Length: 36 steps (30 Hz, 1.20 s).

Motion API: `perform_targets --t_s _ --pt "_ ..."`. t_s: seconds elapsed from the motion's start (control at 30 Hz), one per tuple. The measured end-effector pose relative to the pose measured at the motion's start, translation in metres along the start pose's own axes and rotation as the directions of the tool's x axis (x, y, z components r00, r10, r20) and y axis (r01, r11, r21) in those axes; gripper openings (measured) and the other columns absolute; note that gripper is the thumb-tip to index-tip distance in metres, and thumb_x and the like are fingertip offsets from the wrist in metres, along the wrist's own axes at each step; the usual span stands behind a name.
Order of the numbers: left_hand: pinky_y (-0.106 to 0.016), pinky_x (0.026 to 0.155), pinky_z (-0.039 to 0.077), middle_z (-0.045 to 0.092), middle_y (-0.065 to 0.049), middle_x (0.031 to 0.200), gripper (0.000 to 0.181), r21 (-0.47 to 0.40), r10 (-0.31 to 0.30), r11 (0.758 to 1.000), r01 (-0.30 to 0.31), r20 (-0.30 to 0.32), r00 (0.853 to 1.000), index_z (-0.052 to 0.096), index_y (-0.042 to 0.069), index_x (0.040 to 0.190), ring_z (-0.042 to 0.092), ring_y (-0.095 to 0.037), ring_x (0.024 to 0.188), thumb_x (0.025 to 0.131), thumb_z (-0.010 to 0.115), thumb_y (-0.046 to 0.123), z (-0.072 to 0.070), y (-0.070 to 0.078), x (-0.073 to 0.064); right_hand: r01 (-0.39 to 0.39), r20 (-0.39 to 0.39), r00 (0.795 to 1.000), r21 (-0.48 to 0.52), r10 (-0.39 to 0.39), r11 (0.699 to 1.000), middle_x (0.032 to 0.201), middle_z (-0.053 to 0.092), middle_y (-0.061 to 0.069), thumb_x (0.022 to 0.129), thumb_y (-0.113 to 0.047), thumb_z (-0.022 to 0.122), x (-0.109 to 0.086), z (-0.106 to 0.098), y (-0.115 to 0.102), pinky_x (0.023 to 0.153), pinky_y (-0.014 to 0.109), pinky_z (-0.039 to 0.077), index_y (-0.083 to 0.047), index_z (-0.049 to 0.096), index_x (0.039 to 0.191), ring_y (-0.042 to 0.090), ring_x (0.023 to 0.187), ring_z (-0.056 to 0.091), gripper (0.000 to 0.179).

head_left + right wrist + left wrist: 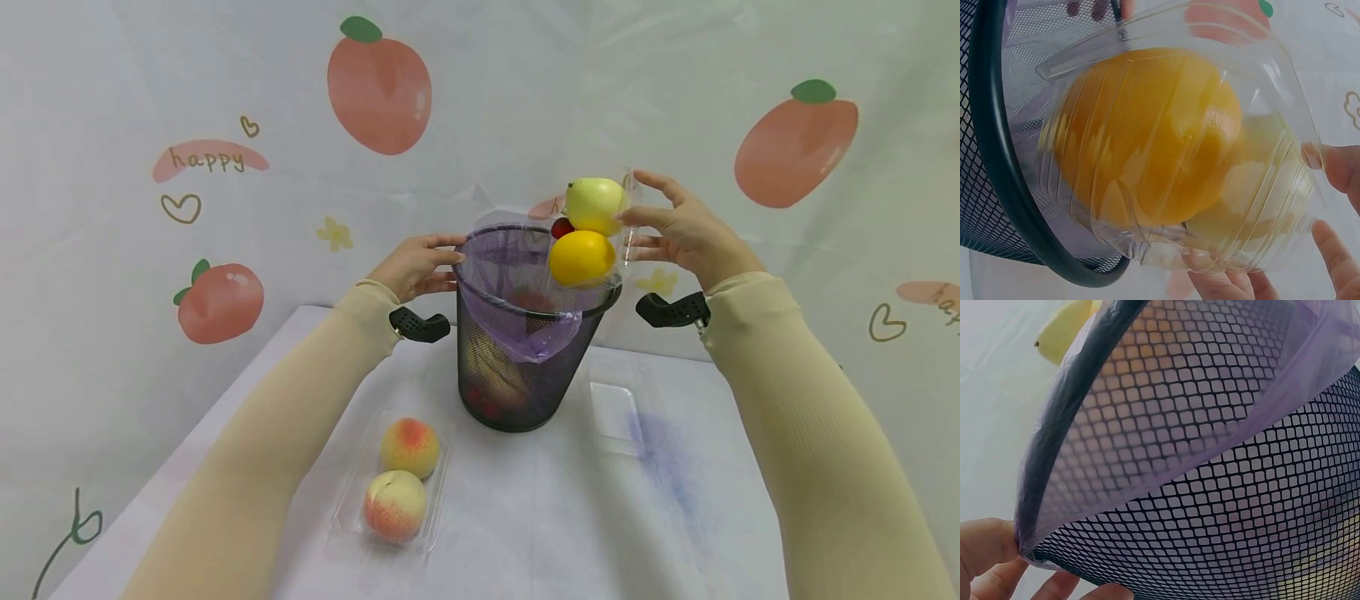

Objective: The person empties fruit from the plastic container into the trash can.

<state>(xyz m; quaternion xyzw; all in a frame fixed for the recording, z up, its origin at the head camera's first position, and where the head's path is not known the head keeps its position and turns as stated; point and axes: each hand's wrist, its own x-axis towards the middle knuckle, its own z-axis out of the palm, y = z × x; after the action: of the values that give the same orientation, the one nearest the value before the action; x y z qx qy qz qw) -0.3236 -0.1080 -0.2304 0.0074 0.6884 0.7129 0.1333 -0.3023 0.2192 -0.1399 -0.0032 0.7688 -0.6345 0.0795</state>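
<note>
A black mesh wastebasket [517, 375], lined with a purple plastic bag [517, 329], stands on the table. My left hand [423, 265] grips its rim at the left, thumb and fingers on either side in the left wrist view. Tilted over the right of the rim is a clear plastic tray [1272, 81], which my right hand [686, 229] holds by its outer end. In that tray are a yellow-orange fruit [1154, 137], a pale yellow-green pear [596, 204] and a small dark red fruit [562, 227]. Blurred red and yellow shapes show through the mesh.
Two peaches [395, 506] lie in another clear tray [348, 508] at the front left of the white table [555, 517]. A further clear tray [613, 412] sits right of the wastebasket. Behind hangs a white cloth [495, 100] printed with fruit.
</note>
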Motion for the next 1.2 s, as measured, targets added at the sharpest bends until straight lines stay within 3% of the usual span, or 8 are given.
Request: perform_targets --t_s 0.23,0.33,0.43,0.5,0.6,0.97,1.2 --pt "-0.037 0.101 0.050 0.044 -0.006 0.139 0.047 -0.007 -0.004 1.000 0.004 0.006 1.000 0.047 0.016 0.143 0.054 -0.030 0.123 0.098 0.055 0.008 0.000 0.001 -0.002 0.011 -0.007 1.000 -0.055 -0.011 0.998 0.119 0.043 0.003 0.087 -0.016 0.073 0.001 0.002 -0.001 0.067 0.029 0.061 -0.046 0.026 0.150 0.021 0.081 0.060 0.084" --pt "-0.037 0.102 0.050 0.045 -0.006 0.137 0.046 -0.010 -0.007 1.000 0.007 0.005 1.000 0.047 0.016 0.143 0.054 -0.030 0.122 0.098 0.055 0.007 0.000 0.001 -0.001 0.010 -0.005 1.000 -0.068 -0.010 0.998 0.138 0.037 0.010 0.088 -0.015 0.072 0.000 0.004 -0.003 0.066 0.028 0.061 -0.046 0.026 0.150 0.019 0.076 0.059 0.083" --pt "-0.038 0.102 0.049 0.045 -0.007 0.138 0.046 -0.015 -0.006 1.000 0.006 0.008 1.000 0.047 0.015 0.143 0.054 -0.030 0.122 0.098 0.055 0.007 -0.001 0.001 -0.001 0.005 -0.004 1.000 -0.074 -0.005 0.997 0.158 0.016 0.012 0.088 -0.015 0.071 0.001 0.006 -0.005 0.065 0.027 0.061 -0.047 0.025 0.150 0.017 0.074 0.061 0.083" --pt "-0.038 0.103 0.049 0.045 -0.007 0.138 0.046 -0.019 -0.006 1.000 0.006 0.010 1.000 0.047 0.015 0.143 0.054 -0.030 0.122 0.098 0.055 0.007 -0.001 0.001 0.000 0.002 -0.006 1.000 -0.072 -0.003 0.997 0.162 0.002 0.009 0.088 -0.014 0.071 0.001 0.007 -0.006 0.065 0.027 0.061 -0.047 0.026 0.149 0.017 0.075 0.062 0.083" --pt "-0.038 0.102 0.049 0.045 -0.007 0.138 0.046 -0.017 -0.006 1.000 0.006 0.009 1.000 0.047 0.015 0.143 0.054 -0.030 0.121 0.098 0.055 0.007 -0.001 0.001 0.000 0.006 -0.006 1.000 -0.079 -0.007 0.997 0.163 -0.006 0.004 0.088 -0.012 0.071 0.002 0.008 -0.007 0.065 0.027 0.061 -0.047 0.026 0.149 0.018 0.078 0.064 0.083" --pt "-0.037 0.101 0.050 0.046 -0.007 0.136 0.046 -0.002 -0.001 1.000 0.001 0.014 1.000 0.047 0.016 0.143 0.055 -0.029 0.119 0.098 0.056 0.008 -0.002 0.001 0.000 0.014 0.000 1.000 -0.132 -0.014 0.991 0.163 -0.008 0.005 0.089 -0.012 0.070 0.005 0.012 -0.006 0.068 0.028 0.061 -0.046 0.026 0.149 0.016 0.079 0.063 0.082" --pt "-0.037 0.101 0.050 0.046 -0.007 0.137 0.046 -0.004 -0.004 1.000 0.004 0.011 1.000 0.047 0.015 0.143 0.055 -0.028 0.119 0.098 0.056 0.008 -0.001 0.001 0.000 0.026 0.006 1.000 -0.192 -0.025 0.981 0.163 -0.005 0.006 0.089 -0.014 0.070 0.004 0.014 -0.007 0.072 0.028 0.061 -0.046 0.025 0.150 0.017 0.091 0.061 0.082"
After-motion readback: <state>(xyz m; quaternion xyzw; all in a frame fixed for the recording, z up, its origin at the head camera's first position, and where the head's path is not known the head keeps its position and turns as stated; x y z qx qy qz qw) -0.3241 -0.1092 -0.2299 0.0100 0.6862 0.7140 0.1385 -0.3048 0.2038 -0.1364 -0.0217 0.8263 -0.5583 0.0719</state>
